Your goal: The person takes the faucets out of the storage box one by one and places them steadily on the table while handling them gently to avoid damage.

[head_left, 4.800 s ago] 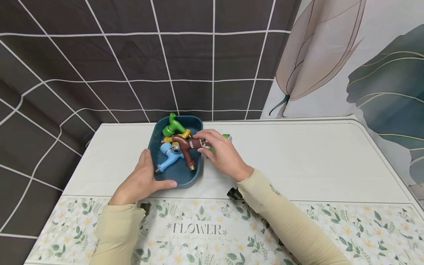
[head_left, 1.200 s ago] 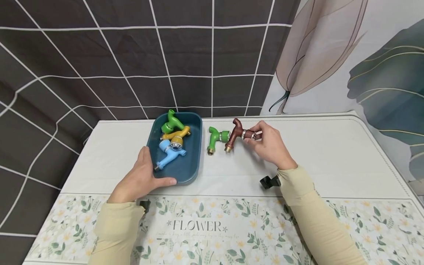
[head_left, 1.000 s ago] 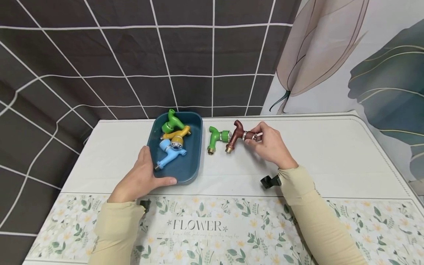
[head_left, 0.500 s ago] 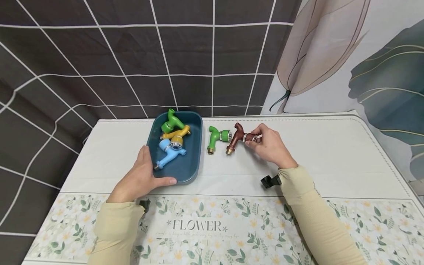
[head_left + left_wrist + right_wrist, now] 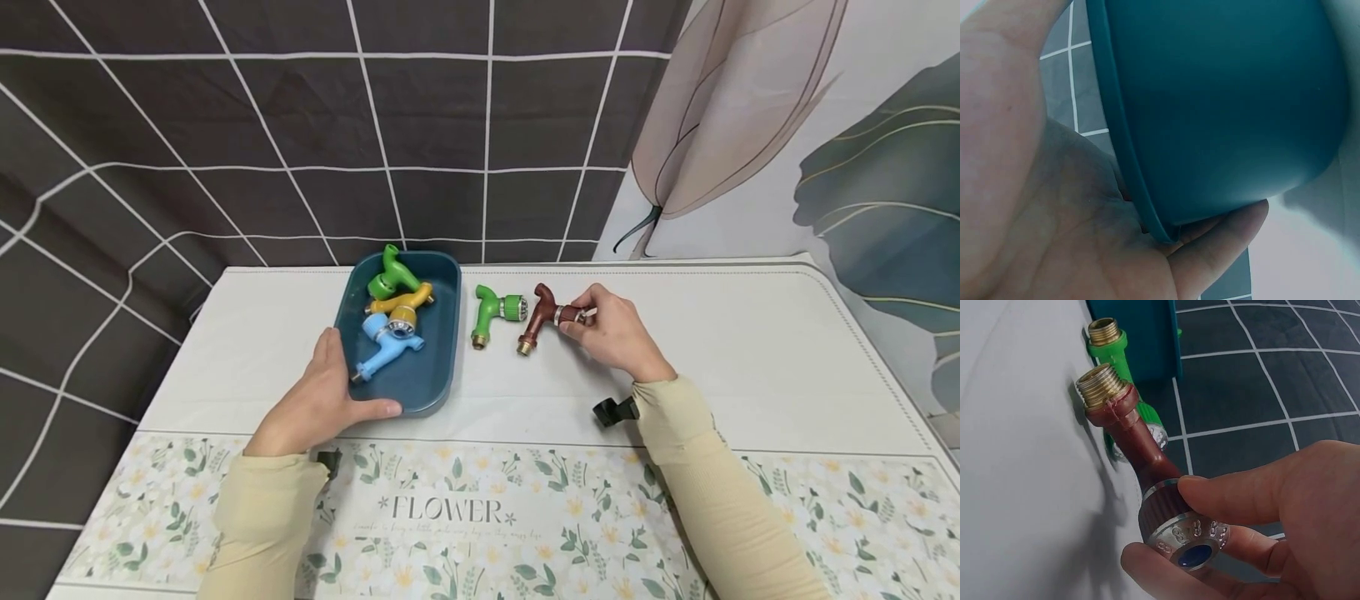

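Observation:
My right hand [image 5: 617, 332] pinches the ribbed knob of a brown tap [image 5: 542, 315] between thumb and fingers. In the right wrist view the brown tap [image 5: 1141, 450] shows its brass thread and a blue dot on the knob end. A green tap [image 5: 489, 315] lies on the table just left of it. My left hand [image 5: 318, 400] rests against the corner of a dark blue tub [image 5: 420, 392], fingers straight along its outer wall and thumb along the near rim. Inside lie a green tap [image 5: 392, 275], a yellow tap [image 5: 402, 315] and a light blue tap [image 5: 384, 348].
The white table [image 5: 720, 358] carries a floral cloth [image 5: 480, 550] along its near side. A dark tiled-pattern curtain [image 5: 420, 133] hangs behind the table, with a leaf-print curtain [image 5: 735, 125] to the right.
The brown tap has come out of the tub to the right, beside the green tap, then lowered slightly toward the near side. My left hand has stayed on the tub.

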A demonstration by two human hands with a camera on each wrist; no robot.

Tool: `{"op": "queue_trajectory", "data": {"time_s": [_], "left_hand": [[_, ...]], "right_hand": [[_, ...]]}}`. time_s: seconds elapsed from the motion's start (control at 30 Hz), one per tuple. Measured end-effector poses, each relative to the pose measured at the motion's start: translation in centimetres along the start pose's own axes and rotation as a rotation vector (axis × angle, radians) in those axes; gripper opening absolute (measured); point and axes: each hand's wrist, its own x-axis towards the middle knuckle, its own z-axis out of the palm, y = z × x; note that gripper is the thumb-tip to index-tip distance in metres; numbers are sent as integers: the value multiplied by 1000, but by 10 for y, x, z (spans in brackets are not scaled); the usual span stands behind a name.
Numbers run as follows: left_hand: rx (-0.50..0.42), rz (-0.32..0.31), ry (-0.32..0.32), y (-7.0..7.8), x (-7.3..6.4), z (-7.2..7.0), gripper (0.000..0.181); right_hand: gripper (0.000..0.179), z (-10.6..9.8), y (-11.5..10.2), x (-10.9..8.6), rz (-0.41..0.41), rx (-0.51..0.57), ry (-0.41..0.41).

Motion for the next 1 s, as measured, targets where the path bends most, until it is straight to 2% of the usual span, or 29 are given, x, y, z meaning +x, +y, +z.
{"op": "queue_trajectory", "data": {"time_s": [0.5,1.0], "left_hand": [[1,-20,-8,0,-1,0,141],[6,-2,9,2,-1,0,141]], "right_hand": [[27,1,3,1,23,-3,-4],[27,0,4,0,31,-4,6]]}}
